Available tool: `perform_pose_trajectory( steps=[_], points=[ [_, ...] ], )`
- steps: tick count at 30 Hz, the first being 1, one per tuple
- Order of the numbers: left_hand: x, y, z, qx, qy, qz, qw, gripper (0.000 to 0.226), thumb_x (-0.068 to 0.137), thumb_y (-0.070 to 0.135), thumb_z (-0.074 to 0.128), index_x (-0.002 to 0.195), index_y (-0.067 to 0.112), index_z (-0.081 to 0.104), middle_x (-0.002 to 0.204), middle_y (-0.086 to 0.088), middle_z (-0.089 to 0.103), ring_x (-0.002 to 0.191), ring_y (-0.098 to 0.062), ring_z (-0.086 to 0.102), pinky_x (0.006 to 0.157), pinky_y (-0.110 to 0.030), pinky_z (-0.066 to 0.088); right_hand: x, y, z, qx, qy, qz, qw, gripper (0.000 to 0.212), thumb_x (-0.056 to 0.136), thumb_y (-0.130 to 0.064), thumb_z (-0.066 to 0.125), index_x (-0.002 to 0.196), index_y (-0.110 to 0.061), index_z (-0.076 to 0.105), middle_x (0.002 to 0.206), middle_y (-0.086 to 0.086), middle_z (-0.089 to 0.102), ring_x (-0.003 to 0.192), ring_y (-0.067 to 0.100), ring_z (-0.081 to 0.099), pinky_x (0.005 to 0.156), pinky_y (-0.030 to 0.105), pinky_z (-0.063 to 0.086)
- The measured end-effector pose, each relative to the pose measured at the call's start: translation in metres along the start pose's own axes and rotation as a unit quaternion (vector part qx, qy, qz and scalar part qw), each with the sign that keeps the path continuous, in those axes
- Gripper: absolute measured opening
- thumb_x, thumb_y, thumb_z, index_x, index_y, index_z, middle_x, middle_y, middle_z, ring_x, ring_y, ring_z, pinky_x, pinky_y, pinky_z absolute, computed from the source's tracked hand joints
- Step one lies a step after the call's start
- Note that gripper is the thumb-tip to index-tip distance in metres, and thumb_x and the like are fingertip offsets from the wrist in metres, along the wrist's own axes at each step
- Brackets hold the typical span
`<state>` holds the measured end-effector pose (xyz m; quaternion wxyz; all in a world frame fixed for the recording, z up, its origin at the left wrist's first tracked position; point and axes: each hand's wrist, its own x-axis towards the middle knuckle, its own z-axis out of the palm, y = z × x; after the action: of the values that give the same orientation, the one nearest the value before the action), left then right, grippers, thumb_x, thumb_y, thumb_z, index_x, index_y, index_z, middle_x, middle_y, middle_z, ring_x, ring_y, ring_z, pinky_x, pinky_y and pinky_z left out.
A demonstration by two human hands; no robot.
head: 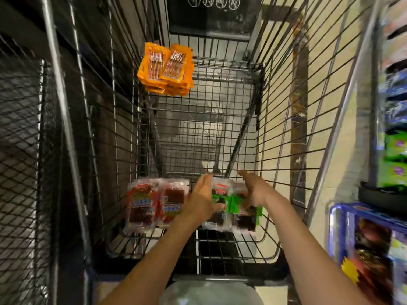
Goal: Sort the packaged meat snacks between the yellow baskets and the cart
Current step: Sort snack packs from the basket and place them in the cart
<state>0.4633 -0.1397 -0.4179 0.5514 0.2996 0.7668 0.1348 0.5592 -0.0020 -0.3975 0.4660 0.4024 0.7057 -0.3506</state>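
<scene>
Left hand [201,195]: fingers straight, flat against the left side of the green-labelled packets [234,209].
Right hand [256,190]: fingers straight, flat against their right side.
Green-labelled packets: near end of the cart [286,128], between both palms.
Red-labelled packets [154,203]: 2 side by side, cart's near-left corner.
Orange packets [167,67]: cart's far-left corner.

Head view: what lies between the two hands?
Green-label snack packs lie there, the left hand and right hand against their sides; head view shows it.
</scene>
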Motion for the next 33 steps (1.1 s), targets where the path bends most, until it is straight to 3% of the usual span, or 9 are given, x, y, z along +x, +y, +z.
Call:
perform_pose_trajectory(
  steps=[2,7,14,18,21,24,27,33],
  points=[
    [-0.007,-0.004,0.01,0.038,0.025,0.024,0.999,0.093,0.079,0.021,0.075,0.15,0.011,0.015,0.158,-0.005,0.013,0.142,-0.018,0.02,0.103,-0.008,0.004,-0.002,0.002,0.006,0.004,0.041,-0.002,0.999,0.093,0.072,-0.009,0.077,0.147,-0.018,0.023,0.146,0.01,0.036,0.134,0.029,0.036,0.109,0.034,0.034],
    [-0.007,-0.012,0.015,0.186,0.044,0.066,0.979,0.094,0.078,0.031,0.075,0.15,0.018,0.016,0.157,0.0,0.016,0.145,-0.016,0.015,0.116,-0.031,0.013,-0.011,0.001,0.025,-0.069,0.076,-0.024,0.994,0.051,0.085,-0.014,0.063,0.132,-0.015,0.045,0.128,0.007,0.049,0.119,0.027,0.048,0.097,0.035,0.044],
    [0.0,-0.016,0.012,0.192,0.052,0.078,0.977,0.089,0.075,0.03,0.076,0.147,0.02,0.024,0.15,0.002,0.03,0.137,-0.015,0.027,0.111,-0.03,0.024,-0.028,0.002,0.034,-0.073,0.158,-0.047,0.984,0.044,0.088,-0.021,0.06,0.129,-0.017,0.044,0.122,0.003,0.05,0.113,0.021,0.046,0.093,0.031,0.041],
    [0.003,-0.014,0.009,0.2,0.059,0.083,0.974,0.089,0.073,0.033,0.077,0.146,0.022,0.026,0.14,0.003,0.037,0.127,-0.014,0.035,0.107,-0.029,0.033,-0.032,0.002,0.036,-0.078,0.182,-0.065,0.978,0.044,0.089,-0.018,0.058,0.131,-0.017,0.044,0.125,0.001,0.049,0.118,0.02,0.043,0.1,0.029,0.032],
    [0.002,-0.013,0.009,0.236,0.065,0.087,0.966,0.083,0.076,0.035,0.075,0.144,0.027,0.029,0.138,0.001,0.036,0.126,-0.015,0.034,0.106,-0.028,0.031,-0.035,0.003,0.039,-0.084,0.187,-0.06,0.977,0.05,0.09,-0.013,0.055,0.138,-0.015,0.038,0.131,0.001,0.046,0.122,0.019,0.041,0.101,0.028,0.03],
    [-0.001,-0.014,0.009,0.27,0.06,0.089,0.957,0.084,0.08,0.034,0.071,0.148,0.028,0.021,0.149,-0.005,0.027,0.137,-0.02,0.025,0.113,-0.033,0.024,-0.036,0.003,0.042,-0.091,0.195,-0.057,0.975,0.052,0.091,-0.01,0.05,0.141,-0.014,0.034,0.134,0.001,0.044,0.124,0.019,0.039,0.101,0.026,0.029],
    [-0.004,-0.014,0.01,0.273,0.041,0.083,0.957,0.086,0.084,0.028,0.068,0.15,0.03,0.012,0.155,-0.005,0.02,0.143,-0.021,0.018,0.117,-0.036,0.019,-0.037,0.003,0.044,-0.082,0.209,-0.056,0.973,0.046,0.092,-0.012,0.049,0.136,-0.016,0.039,0.13,0.001,0.045,0.12,0.018,0.04,0.097,0.026,0.031],
    [-0.009,-0.014,0.009,0.259,0.053,0.081,0.961,0.078,0.087,0.025,0.064,0.149,0.032,0.017,0.155,-0.003,0.022,0.142,-0.018,0.021,0.116,-0.036,0.018,-0.04,0.004,0.044,-0.075,0.224,-0.071,0.969,0.038,0.093,-0.015,0.049,0.131,-0.016,0.045,0.125,0.0,0.048,0.116,0.018,0.042,0.096,0.026,0.033]
  ],
)
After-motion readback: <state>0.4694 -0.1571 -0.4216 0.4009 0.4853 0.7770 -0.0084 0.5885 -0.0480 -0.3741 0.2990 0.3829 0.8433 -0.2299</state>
